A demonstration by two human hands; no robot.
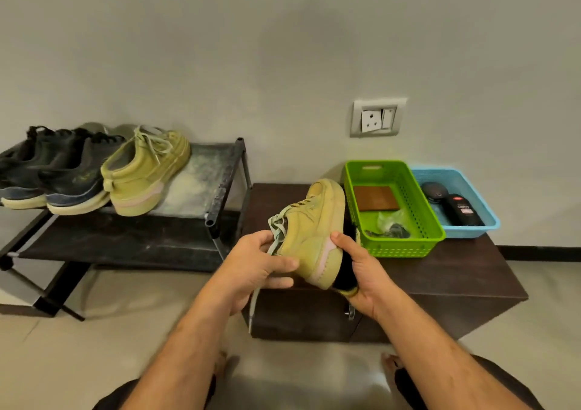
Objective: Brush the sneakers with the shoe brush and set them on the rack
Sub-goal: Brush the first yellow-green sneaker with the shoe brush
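Both hands hold one tan sneaker (314, 230) above the dark cabinet (440, 277): the left hand (257, 265) grips its laced top, the right hand (358, 271) its sole. Its mate (144, 170) sits on the rack (201, 183), far left.

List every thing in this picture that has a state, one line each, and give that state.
Left hand: grips the held sneaker at its laces.
Right hand: grips its sole side.
Held sneaker: olive, lifted, tilted on its side, one lace dangling.
Second olive sneaker: on the rack's top shelf.
Two dark sneakers: on the same shelf.
Rack: top shelf dusty.
Green basket: holds a brown flat item.
Blue basket: holds a dark bottle.
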